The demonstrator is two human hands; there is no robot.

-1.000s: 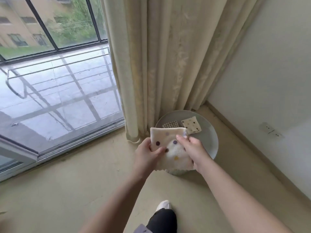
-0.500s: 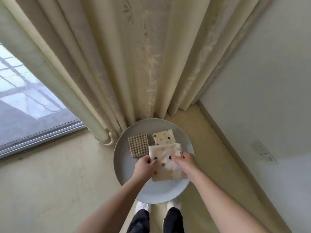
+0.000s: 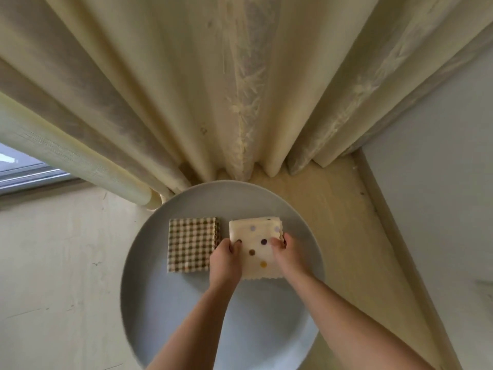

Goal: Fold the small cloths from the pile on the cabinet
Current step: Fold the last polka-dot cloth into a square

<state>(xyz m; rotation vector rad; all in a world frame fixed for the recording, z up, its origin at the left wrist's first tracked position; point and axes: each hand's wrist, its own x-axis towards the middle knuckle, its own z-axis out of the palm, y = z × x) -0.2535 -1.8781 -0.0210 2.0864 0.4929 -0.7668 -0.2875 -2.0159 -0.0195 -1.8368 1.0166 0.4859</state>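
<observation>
Stacking a folded dotted cloth (image 3: 257, 252) beside the checked cloth (image 3: 190, 244); our left hand (image 3: 225, 259) and right hand (image 3: 286, 256) pinch its sides. Next, we judge: release squarely.

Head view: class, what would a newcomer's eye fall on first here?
First, the left hand and right hand pinching the side edges of a cream polka-dot cloth on a round grey table. Next, a folded brown checked cloth lying just left of it, and the cream curtain hanging behind the table.
</observation>
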